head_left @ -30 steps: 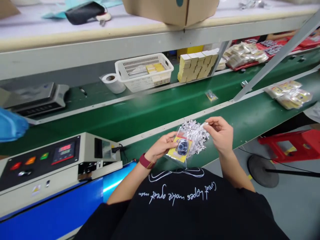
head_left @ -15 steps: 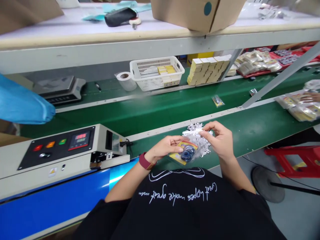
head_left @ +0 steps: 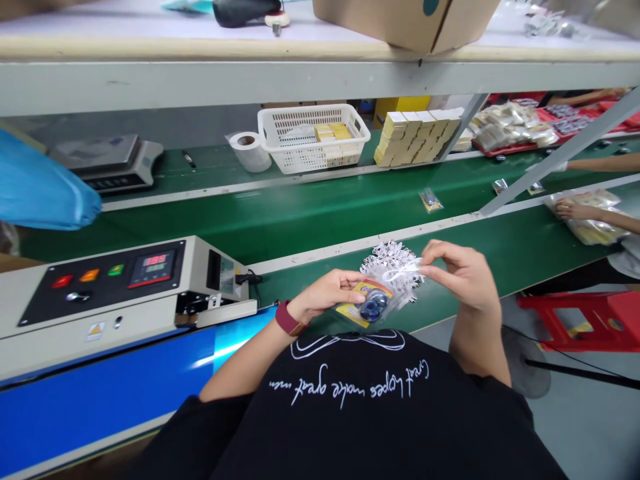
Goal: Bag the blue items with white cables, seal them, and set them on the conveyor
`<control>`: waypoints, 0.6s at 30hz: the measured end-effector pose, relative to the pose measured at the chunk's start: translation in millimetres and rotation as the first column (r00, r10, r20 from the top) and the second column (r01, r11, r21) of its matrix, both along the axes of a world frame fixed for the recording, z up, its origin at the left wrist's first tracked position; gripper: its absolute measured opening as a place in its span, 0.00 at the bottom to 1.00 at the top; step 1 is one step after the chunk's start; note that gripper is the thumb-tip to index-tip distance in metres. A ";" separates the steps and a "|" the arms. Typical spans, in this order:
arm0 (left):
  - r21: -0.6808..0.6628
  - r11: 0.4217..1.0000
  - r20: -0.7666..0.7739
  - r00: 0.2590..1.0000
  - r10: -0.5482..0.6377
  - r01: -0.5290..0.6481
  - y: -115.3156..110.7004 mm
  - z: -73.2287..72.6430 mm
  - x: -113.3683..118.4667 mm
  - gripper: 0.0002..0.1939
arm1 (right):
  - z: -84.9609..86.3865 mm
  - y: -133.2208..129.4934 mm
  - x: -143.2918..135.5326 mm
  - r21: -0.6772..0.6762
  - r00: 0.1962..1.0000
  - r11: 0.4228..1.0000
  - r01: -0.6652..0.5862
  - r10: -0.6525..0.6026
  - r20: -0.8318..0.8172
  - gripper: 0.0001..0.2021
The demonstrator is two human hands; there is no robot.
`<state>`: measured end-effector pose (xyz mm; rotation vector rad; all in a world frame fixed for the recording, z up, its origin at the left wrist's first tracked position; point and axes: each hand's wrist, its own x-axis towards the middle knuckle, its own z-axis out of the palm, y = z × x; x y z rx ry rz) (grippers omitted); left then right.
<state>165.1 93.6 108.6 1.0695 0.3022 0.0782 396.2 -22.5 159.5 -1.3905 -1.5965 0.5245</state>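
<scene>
My left hand (head_left: 336, 298) grips a clear plastic bag that contains a yellow and red printed card (head_left: 353, 311) and a dark blue round item (head_left: 375, 305). Between the thumb and fingertips of my right hand (head_left: 458, 272) is a thin white looped cord (head_left: 407, 269), reaching toward the bag's mouth. Whether the cord's far end lies inside the bag, I cannot tell. Behind the bag, a pile of similar white cords (head_left: 389, 255) with small metal clips rests on the green bench (head_left: 445, 283); the bag hides part of it.
A sealing machine (head_left: 125, 280) with a lit display and blue belt stands left. Beyond the green conveyor (head_left: 300, 210) are a white basket (head_left: 314, 143), a label roll (head_left: 250, 152) and stacked cards (head_left: 415, 137). A co-worker's hand (head_left: 575, 209) rests on bagged packs at right.
My right hand has moved slightly right, drawing out a longer stretch of white cord. My left hand still holds the bag. At right, more of the co-workers' arms has come into view.
</scene>
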 end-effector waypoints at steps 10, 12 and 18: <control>-0.057 0.995 -0.026 0.996 0.081 -0.082 -10.3 -8.9 -7.0 0.22 | -1.3 16.7 -38.9 -0.121 0.880 0.963 -0.242 0.270 0.390 0.08; -0.079 0.992 -0.030 0.995 0.100 -0.102 -11.5 -8.9 -8.8 0.22 | -4.7 15.2 -36.1 -0.089 0.899 0.966 -0.243 0.258 0.354 0.11; -0.095 0.984 -0.057 0.988 0.145 -0.150 -15.4 -10.4 -9.5 0.22 | -18.4 15.6 -37.9 -0.127 0.841 0.882 -0.454 0.471 0.266 0.30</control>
